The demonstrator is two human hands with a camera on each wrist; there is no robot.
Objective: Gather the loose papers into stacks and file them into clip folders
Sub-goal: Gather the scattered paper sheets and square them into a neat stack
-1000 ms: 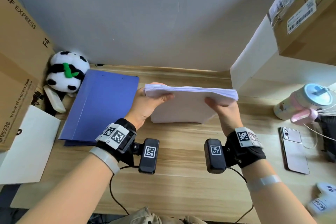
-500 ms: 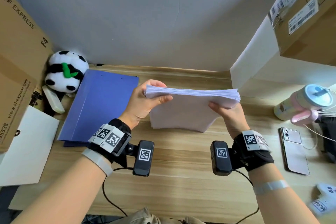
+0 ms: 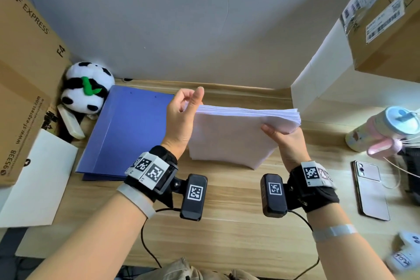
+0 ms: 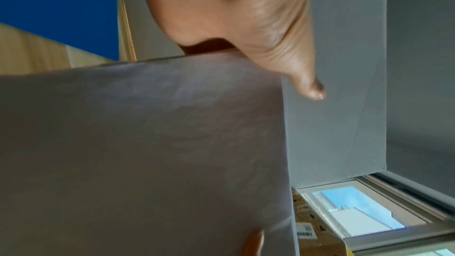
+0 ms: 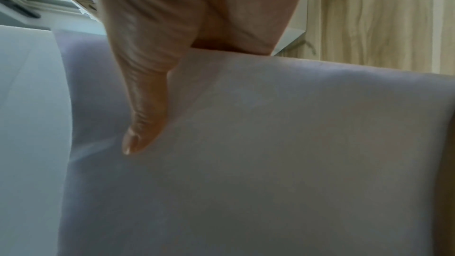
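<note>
A thick stack of white paper (image 3: 229, 138) stands on its long edge on the wooden desk (image 3: 227, 223), slightly tilted. My right hand (image 3: 286, 136) grips its right end, thumb (image 5: 142, 124) pressed on the near face (image 5: 270, 143), fingers hidden behind. My left hand (image 3: 191, 98) is at the stack's upper left corner. Its thumb (image 4: 307, 85) is lifted past the paper's edge (image 4: 147, 143), and the rest of its fingers are mostly hidden. A blue clip folder (image 3: 127, 129) lies shut on the desk to the left of the stack.
A plush panda (image 3: 87, 87) and a cardboard box (image 3: 25, 75) stand at the far left, with a white sheet (image 3: 38, 177) below them. To the right are a pastel bottle (image 3: 381, 129), a phone (image 3: 370, 188), and a stacked carton (image 3: 386, 18).
My left thumb has come off the stack's near face and lifted above its top edge. The stack has tilted a little, its right end lower. My right hand still grips it.
</note>
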